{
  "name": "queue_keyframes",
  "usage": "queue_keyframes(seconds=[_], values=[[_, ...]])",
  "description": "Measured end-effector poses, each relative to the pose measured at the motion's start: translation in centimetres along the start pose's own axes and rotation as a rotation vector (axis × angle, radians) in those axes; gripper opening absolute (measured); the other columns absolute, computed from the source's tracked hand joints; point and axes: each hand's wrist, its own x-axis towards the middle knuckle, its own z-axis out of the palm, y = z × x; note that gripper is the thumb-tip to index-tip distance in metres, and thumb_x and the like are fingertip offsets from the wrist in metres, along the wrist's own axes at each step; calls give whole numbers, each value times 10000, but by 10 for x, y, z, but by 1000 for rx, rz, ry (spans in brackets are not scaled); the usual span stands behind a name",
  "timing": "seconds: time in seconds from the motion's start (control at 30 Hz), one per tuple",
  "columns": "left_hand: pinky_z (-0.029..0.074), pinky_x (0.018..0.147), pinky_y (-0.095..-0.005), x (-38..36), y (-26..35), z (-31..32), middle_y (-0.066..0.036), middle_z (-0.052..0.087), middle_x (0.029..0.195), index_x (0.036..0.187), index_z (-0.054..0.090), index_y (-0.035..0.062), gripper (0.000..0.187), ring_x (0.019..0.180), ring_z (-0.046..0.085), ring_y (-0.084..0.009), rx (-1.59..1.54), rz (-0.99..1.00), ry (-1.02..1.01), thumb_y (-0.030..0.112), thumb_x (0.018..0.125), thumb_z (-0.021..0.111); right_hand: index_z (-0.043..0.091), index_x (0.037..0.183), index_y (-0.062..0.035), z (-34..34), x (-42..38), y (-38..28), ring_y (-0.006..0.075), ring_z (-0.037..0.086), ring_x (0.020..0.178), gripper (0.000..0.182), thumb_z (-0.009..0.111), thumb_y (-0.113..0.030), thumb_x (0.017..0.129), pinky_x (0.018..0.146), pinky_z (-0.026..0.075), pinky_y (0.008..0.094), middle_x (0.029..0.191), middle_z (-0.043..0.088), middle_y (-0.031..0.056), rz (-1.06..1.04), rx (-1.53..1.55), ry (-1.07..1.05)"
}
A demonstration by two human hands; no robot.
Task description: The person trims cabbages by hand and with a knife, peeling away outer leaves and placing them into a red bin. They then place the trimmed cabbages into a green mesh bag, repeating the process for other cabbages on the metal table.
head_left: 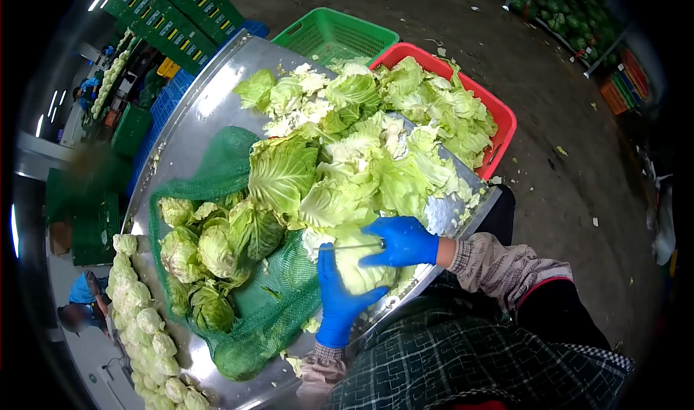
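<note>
A pale green cabbage (358,269) lies at the near edge of the steel table. My left hand (341,298), in a blue glove, grips its near left side with thumb and fingers spread around it. In my blue-gloved right hand (406,242) is a knife (343,247), its thin blade pointing left across the top of the cabbage. The handle is mostly hidden by my fingers. Loose cabbage leaves (347,171) are heaped just beyond both hands. To the left, a green mesh sack (289,280) lies open with several cabbages (217,247) in its mouth.
A red crate (499,117) full of leaves stands against the table's far right edge, beside a green crate (336,27). Trimmed cabbages (137,316) line the steel table (217,85) at left. A co-worker (85,298) is beyond them. Stacked green crates (177,20) rise behind.
</note>
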Motion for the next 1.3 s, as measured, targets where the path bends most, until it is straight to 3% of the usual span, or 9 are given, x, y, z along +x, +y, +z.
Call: queue_keyframes(seconds=[0.17,0.33,0.43,0.63,0.77,0.97,1.13,1.23,1.3], values=[[243,1125,-414,2,-8,-3,-207,259,1469,1442,221,-26,1188,1352,284,-322,-201,-15,-12,366,543,892,707,873,-94,-8,11,66,283,669,721,259,658,-342,818,699,524,371,781,683,137,228,232,14],[277,1111,-401,9,-13,-12,-174,361,1418,1425,278,-22,1115,1306,358,-293,-413,-82,75,259,540,896,642,1010,-41,-24,15,70,311,662,776,502,707,-480,775,694,529,368,874,672,172,351,26,459],[308,1097,-399,9,-12,-11,-165,401,1396,1420,298,-23,1101,1282,397,-286,-423,-94,92,234,532,897,615,1175,-49,-17,-1,-8,282,647,915,666,716,-556,756,848,505,377,1062,652,161,181,364,16],[307,1098,-403,6,-21,-10,-170,400,1405,1416,310,-26,1106,1290,394,-279,-481,-76,100,254,526,905,682,1074,-35,11,-1,50,192,654,931,429,700,-391,837,807,515,320,1025,686,142,377,627,-98],[307,1099,-410,8,-21,-14,-168,417,1395,1405,330,-30,1101,1285,405,-288,-443,-59,83,261,513,908,655,1140,-61,2,-6,9,250,652,942,588,713,-514,770,823,509,322,1022,678,167,185,359,-79],[335,1086,-409,6,-14,-22,-172,424,1393,1400,346,-26,1073,1278,424,-294,-556,35,91,269,515,876,692,872,-45,-9,0,45,272,680,704,215,683,-253,819,680,524,350,755,678,156,84,446,198],[369,1070,-416,0,14,-19,-170,467,1363,1386,378,-18,827,1242,478,-297,-1143,-175,262,262,649,627,627,1110,-33,-46,11,76,237,668,767,392,707,-288,824,658,519,347,987,675,158,182,-21,707],[385,1057,-398,-2,4,-15,-153,487,1350,1390,371,-22,766,1231,494,-276,-1451,-423,453,209,683,557,506,1316,-31,-50,-10,-24,168,617,1003,673,818,-177,737,829,498,300,1218,605,92,192,681,286],[398,1042,-395,-1,-11,-10,-148,500,1344,1389,377,-14,724,1221,506,-267,-1337,-332,439,214,713,503,540,1280,-30,-30,-9,-46,198,607,1049,638,820,-203,733,914,470,339,1195,611,101,-66,511,283]])
